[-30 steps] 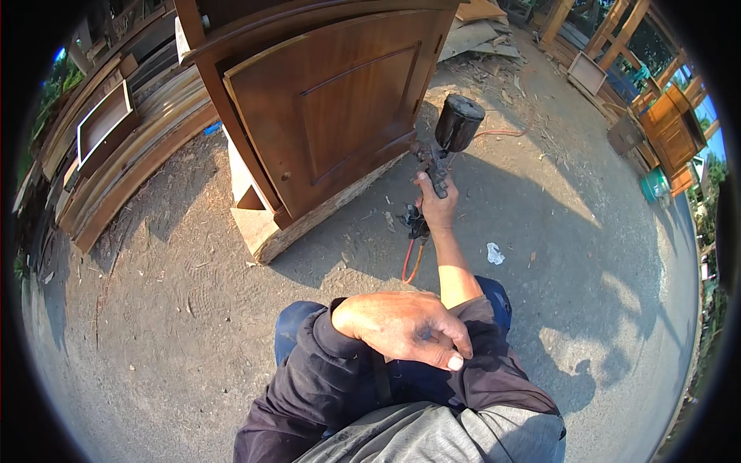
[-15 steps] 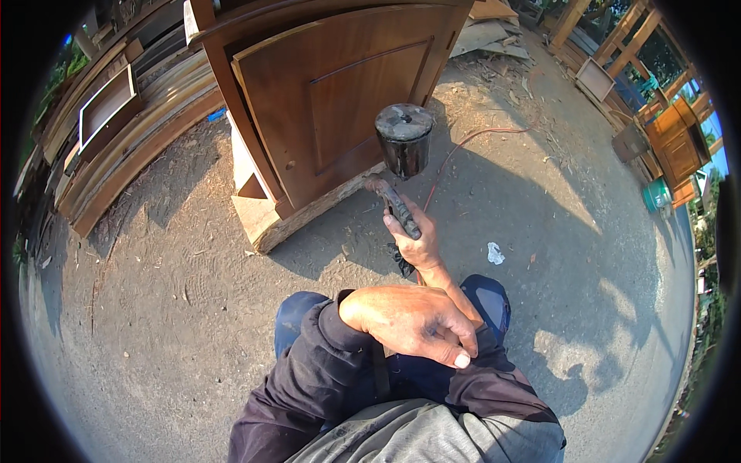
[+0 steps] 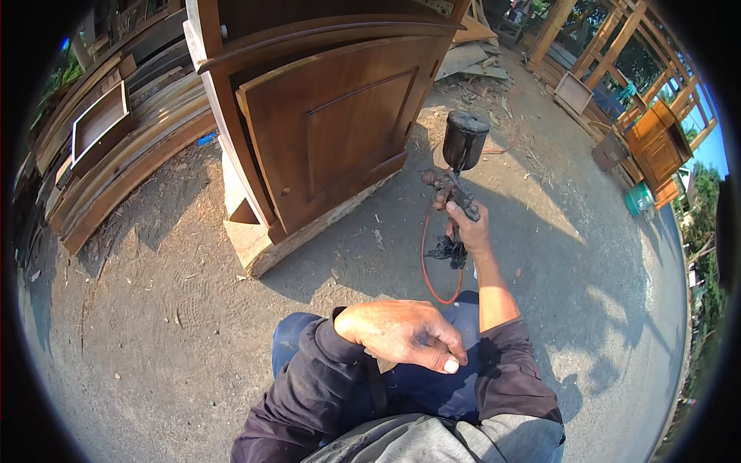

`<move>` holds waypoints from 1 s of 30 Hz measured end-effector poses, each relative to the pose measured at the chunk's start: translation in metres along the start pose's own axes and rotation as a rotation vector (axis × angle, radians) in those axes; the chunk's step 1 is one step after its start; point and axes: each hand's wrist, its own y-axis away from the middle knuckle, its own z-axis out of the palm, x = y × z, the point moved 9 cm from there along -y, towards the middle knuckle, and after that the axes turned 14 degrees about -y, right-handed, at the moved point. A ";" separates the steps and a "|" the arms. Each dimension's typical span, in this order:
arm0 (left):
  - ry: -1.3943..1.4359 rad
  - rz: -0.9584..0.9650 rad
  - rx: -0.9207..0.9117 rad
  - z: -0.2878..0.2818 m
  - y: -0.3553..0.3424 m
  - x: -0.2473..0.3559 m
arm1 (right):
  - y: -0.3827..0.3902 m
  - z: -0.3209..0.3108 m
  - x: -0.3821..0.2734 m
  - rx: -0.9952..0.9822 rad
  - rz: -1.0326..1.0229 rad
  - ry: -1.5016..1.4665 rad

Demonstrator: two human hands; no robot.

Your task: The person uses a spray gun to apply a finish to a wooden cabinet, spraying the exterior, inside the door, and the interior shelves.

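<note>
My right hand (image 3: pixel 474 231) is wrapped around the handle of a dark, paint-caked spray gun (image 3: pixel 449 189), held out at arm's length. A black lidded cup (image 3: pixel 465 145) sits on the gun, and a red hose (image 3: pixel 424 266) hangs in a loop below it. Crumpled black material (image 3: pixel 449 250) clings near the grip. To the gun's left stands a brown wooden cabinet (image 3: pixel 340 131) with a panelled door. My left hand (image 3: pixel 401 330) hovers over my knees, fingers curled loosely with the thumb close to them, and nothing shows in it.
The cabinet's base rests on a rough wooden block (image 3: pixel 258 255) on the dusty ground. Stacked boards (image 3: pixel 147 177) and a pale-edged drawer (image 3: pixel 100 127) lie at left. Far right are an orange-brown cabinet (image 3: pixel 658 143) and a green bucket (image 3: pixel 639 198).
My right hand has swung the spray gun rightward, away from the cabinet, and my forearms no longer cross. The hose loop now shows below the gun. My left hand keeps its curled pose.
</note>
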 end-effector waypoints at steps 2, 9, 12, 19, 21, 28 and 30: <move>0.008 -0.007 -0.011 0.002 -0.001 0.001 | -0.030 -0.030 -0.017 0.039 0.007 -0.003; 0.008 -0.067 0.002 0.003 -0.007 -0.010 | -0.099 -0.021 -0.078 0.028 -0.190 -0.039; 0.003 -0.061 0.012 0.003 -0.011 -0.012 | -0.098 -0.005 -0.108 0.027 -0.288 -0.129; -0.030 -0.069 0.010 0.002 -0.014 -0.013 | -0.092 -0.003 -0.067 0.056 -0.238 -0.088; -0.023 -0.067 -0.002 0.003 -0.016 -0.014 | -0.091 -0.007 -0.035 0.053 -0.162 -0.034; -0.019 -0.090 -0.021 0.000 -0.012 -0.016 | -0.044 -0.019 0.038 0.054 0.064 0.185; -0.022 -0.045 0.009 0.000 -0.010 -0.018 | -0.021 -0.014 0.041 0.018 0.104 0.157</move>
